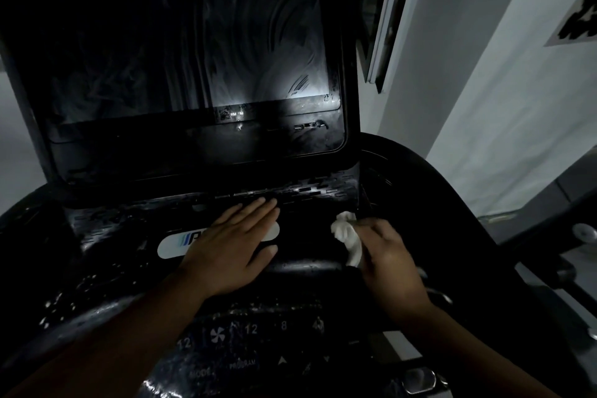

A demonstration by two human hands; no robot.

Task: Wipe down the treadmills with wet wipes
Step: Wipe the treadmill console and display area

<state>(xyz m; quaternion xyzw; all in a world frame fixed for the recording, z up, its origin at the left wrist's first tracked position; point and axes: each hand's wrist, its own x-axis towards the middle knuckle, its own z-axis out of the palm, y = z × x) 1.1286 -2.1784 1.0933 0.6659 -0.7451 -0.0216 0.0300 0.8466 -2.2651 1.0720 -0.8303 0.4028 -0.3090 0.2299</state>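
A black treadmill console (106, 236) fills the view, with a dark smeared screen (193, 58) above and a button panel (252, 346) below. My left hand (235, 242) lies flat with straight fingers on the console shelf, partly covering a white logo badge (171, 244). To its right, my right hand (387, 255) grips a crumpled white wet wipe (347, 234) and presses it against the shelf near the right corner. Wet streaks glint on the console surface.
The treadmill's curved black handrail (436, 178) runs along the right side. Beyond it stand a pale wall (484, 74) and a window frame (384, 26). Part of another grey machine (568, 191) shows at the far right.
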